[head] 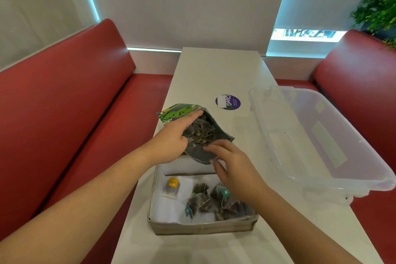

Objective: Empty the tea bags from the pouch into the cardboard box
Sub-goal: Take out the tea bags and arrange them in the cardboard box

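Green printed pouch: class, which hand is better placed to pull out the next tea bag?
Right hand: fingertips at the mouth of the green printed pouch; left hand is busy holding it.

I find the cardboard box (201, 227) open at the top. Its left half holds one flat tea bag (171, 187), so there is room to reach in. The right half is crowded with tea bags, and my right hand (231, 165) hangs over it. The pouch (197, 154), gripped by my left hand (171, 137), overhangs the box's far wall and bars that approach. A clear plastic bin (321, 146) hems in the right. The table (192, 248) nearer than the box offers open passage.
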`<state>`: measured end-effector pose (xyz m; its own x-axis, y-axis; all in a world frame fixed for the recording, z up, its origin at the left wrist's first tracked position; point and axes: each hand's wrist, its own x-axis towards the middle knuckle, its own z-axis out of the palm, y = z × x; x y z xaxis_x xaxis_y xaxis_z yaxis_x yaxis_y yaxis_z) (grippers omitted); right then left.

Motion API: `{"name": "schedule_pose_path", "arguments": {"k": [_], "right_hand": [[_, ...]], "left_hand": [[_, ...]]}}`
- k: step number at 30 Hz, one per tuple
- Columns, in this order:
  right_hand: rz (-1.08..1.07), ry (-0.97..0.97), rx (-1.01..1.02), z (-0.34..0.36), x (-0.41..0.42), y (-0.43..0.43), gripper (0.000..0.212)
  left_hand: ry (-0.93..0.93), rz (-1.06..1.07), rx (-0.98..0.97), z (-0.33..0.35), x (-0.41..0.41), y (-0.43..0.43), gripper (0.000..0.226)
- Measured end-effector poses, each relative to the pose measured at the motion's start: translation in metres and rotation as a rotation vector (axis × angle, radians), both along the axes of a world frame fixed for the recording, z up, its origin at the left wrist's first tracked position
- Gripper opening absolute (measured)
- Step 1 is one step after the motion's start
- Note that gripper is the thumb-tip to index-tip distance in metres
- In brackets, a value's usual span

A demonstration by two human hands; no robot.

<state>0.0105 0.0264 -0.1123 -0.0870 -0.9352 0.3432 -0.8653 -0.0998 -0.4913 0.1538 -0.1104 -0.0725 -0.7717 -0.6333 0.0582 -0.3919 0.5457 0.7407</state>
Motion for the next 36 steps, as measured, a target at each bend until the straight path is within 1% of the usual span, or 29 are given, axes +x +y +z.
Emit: {"name": "schedule_pose_path", "arguments": {"k": [3, 5, 7, 9, 11, 12, 15, 17, 19, 20, 22, 23, 27, 30, 36], "right_hand": [[0.024, 0.035, 0.035, 0.004, 0.004, -0.042, 0.033], [0.022, 0.125, 0.118, -0.003, 0.002, -0.069, 0.038], [0.001, 0.265, 0.288, -0.013, -0.002, -0.095, 0.053], [-0.049, 0.413, 0.544, -0.018, -0.005, -0.115, 0.066], [-0.052, 0.501, 0.684, -0.019, -0.005, -0.129, 0.066], [-0.045, 0.528, 0.699, -0.020, -0.005, -0.132, 0.061], [-0.039, 0.590, 0.576, -0.021, -0.004, -0.131, 0.039], [-0.010, 0.546, 0.475, -0.023, -0.004, -0.124, 0.027], [-0.005, 0.546, 0.442, -0.019, 0.000, -0.114, 0.027], [-0.022, 0.509, 0.394, -0.017, 0.002, -0.107, 0.030], [-0.053, 0.377, 0.227, -0.014, 0.005, -0.094, 0.032], [-0.049, 0.340, 0.140, -0.012, 0.007, -0.085, 0.031], [-0.039, 0.199, -0.081, 0.000, 0.009, -0.049, 0.018], [0.004, 0.078, -0.118, 0.012, 0.009, -0.022, 0.012], [0.010, -0.099, -0.196, 0.021, 0.004, 0.019, 0.018]], "left_hand": [[0.003, 0.000, 0.015, 0.002, 0.000, -0.002, 0.082], [0.000, -0.006, 0.011, 0.003, 0.000, -0.004, 0.084], [0.002, -0.004, 0.020, 0.005, 0.000, -0.005, 0.084], [0.008, 0.002, 0.023, 0.007, -0.001, -0.005, 0.084], [0.017, 0.009, 0.023, 0.007, -0.004, -0.005, 0.083], [0.023, 0.013, 0.025, 0.007, -0.005, -0.004, 0.083], [0.038, 0.026, 0.055, 0.006, -0.008, -0.005, 0.083], [0.048, 0.026, 0.068, 0.008, -0.009, -0.005, 0.083], [0.055, 0.025, 0.076, 0.009, -0.009, -0.005, 0.083], [0.056, 0.026, 0.080, 0.010, -0.008, -0.005, 0.082], [0.056, 0.032, 0.084, 0.011, -0.007, -0.006, 0.082], [0.055, 0.034, 0.081, 0.011, -0.007, -0.007, 0.082], [0.048, 0.031, 0.091, 0.011, -0.005, -0.007, 0.082], [0.044, 0.028, 0.088, 0.010, -0.004, -0.005, 0.083], [0.030, 0.029, 0.077, 0.008, -0.003, -0.002, 0.082]]}}
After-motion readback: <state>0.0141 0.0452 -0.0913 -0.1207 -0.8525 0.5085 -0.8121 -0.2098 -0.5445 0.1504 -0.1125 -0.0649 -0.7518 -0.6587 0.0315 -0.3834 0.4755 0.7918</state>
